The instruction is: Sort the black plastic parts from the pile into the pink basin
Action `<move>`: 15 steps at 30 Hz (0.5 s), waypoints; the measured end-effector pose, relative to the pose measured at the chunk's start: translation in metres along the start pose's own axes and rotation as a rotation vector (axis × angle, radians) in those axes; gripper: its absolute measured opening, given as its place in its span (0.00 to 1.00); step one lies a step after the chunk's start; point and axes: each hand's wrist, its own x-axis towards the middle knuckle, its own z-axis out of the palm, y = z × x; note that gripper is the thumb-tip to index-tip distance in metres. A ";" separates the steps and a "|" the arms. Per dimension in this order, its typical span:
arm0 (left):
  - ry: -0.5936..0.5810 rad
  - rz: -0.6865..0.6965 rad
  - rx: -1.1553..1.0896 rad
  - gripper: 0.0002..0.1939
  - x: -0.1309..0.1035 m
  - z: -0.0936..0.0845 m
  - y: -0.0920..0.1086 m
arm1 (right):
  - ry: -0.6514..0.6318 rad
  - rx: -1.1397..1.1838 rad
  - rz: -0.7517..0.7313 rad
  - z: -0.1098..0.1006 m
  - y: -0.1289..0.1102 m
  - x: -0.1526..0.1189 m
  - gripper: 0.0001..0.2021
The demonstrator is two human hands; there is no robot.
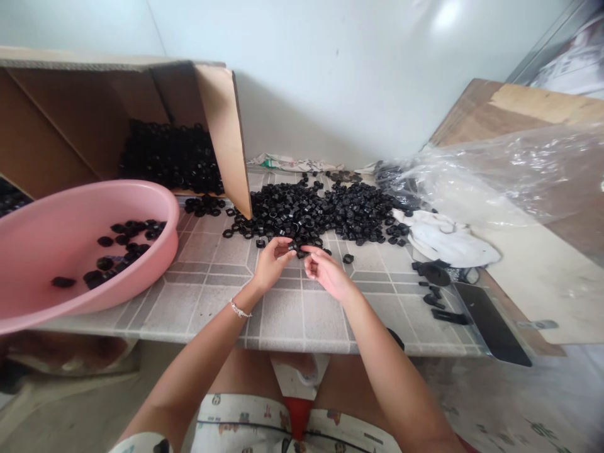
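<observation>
My left hand [274, 264] is closed in a pinch, thumb and index finger on a small black plastic ring [291, 246]. Close on its right is my right hand [326, 272], its index finger stretched toward that ring and the other fingers curled in. Whether the right fingertips grip a piece of their own is too small to make out. Just beyond both hands spreads a large pile of similar black rings [306, 211]. One loose black ring [348, 258] lies apart, to the right of my right hand.
At left a pink basin [155, 277] holds several black pieces, before a cardboard box [221, 119] on its side with more inside. Rightward lie a white cloth [448, 242], clear plastic film [472, 170], a dark phone-like slab [493, 324] and black scraps [434, 296] near the table edge.
</observation>
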 end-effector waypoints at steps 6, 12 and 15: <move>0.044 0.026 0.026 0.14 0.001 0.001 -0.003 | -0.031 -0.033 0.000 0.002 0.002 0.001 0.15; 0.008 0.043 0.024 0.13 0.002 0.003 -0.009 | 0.027 -0.019 -0.004 0.002 0.003 0.002 0.17; 0.074 0.060 0.074 0.13 0.001 0.004 -0.013 | -0.012 -0.050 0.021 -0.001 0.005 0.002 0.14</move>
